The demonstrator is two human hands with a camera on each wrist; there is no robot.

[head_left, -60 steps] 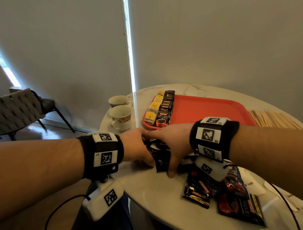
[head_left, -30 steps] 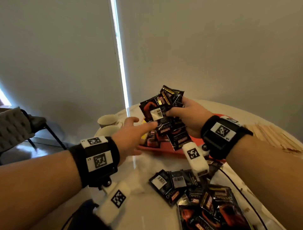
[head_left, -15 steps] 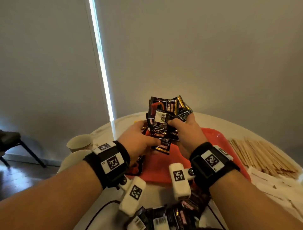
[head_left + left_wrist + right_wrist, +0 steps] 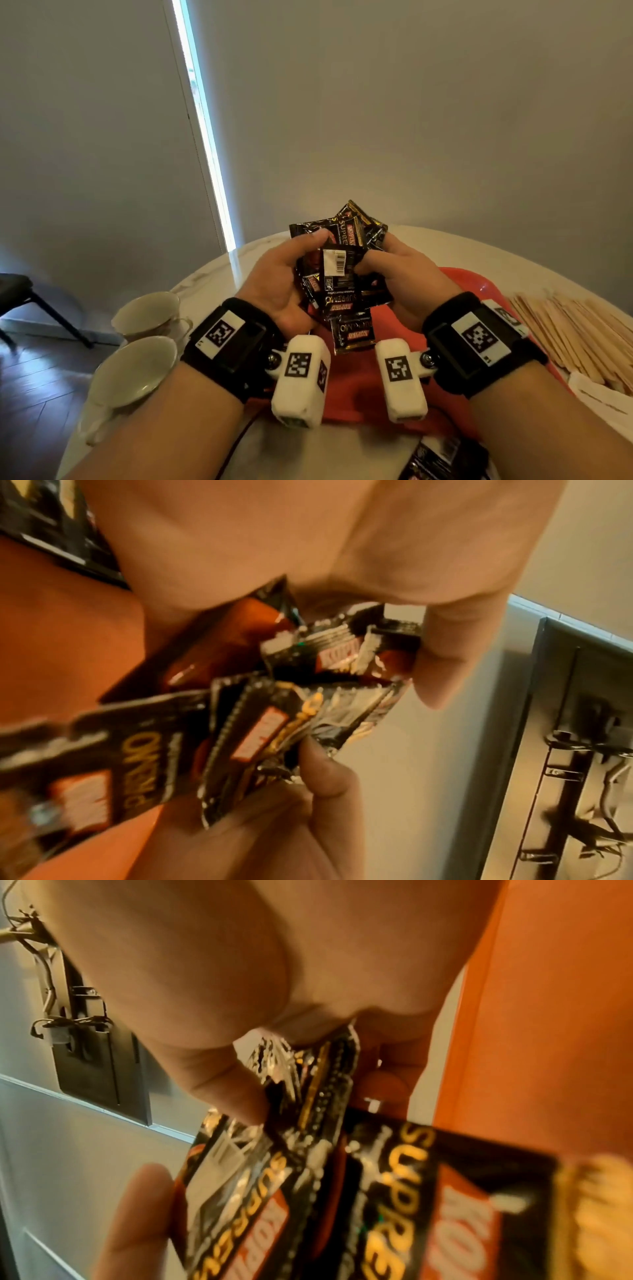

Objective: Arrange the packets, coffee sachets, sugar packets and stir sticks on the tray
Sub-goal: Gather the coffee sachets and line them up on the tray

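Head looks down; wrists close (all share coffee sachets (image 4: 339, 274))

Round white marble table (image 4: 455, 253): below and around the grip. Two cream ceramic cups, left of the grip, at the table's edge: nearer cup (image 4: 133, 371); farther cup (image 4: 149, 313), just behind it. Black metal chair leg (image 4: 51, 315): far left, on dark wooden floor (image 4: 30, 394).

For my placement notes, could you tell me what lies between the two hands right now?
A fanned bunch of black coffee sachets, gripped by both the left hand and the right hand above the red tray; the head view shows it.
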